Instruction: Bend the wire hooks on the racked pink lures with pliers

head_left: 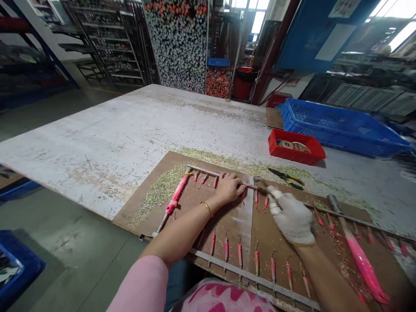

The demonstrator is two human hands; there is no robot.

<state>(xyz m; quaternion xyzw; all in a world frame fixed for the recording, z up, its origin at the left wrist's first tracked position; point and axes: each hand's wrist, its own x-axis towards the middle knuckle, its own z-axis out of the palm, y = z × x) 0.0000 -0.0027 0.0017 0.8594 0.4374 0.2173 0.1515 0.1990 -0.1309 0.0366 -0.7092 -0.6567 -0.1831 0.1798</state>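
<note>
**Both hands on the top rail of the pink rack**

Here we are over the brown board (266, 234), which lies on the near edge of the grey table (146, 125). The left hand (229, 188), bare with a gold bracelet (208, 209) at the wrist, is down on the upper rail (204, 171), fingers curled together over it. Right beside it is the right hand (290, 216) in a white glove, forefinger stretched to the same rail. It is blurred, so I cannot tell whether that hand is pinching anything.

Small pink hooked pieces (256, 199) hang off the rail on either side of the hands. A second row (239, 255) hangs along the lower rail (227, 268), close to the person.

A pink-coated rod (175, 197) runs down the left end of the frame and another (360, 258) lies to the right. Greenish chips (159, 190) are scattered over the board's far and left edges. Yellow-handled cutters (287, 177) lie just beyond the gloved hand, with a red tray (292, 155) behind them and a blue crate (338, 130) further back.
</note>
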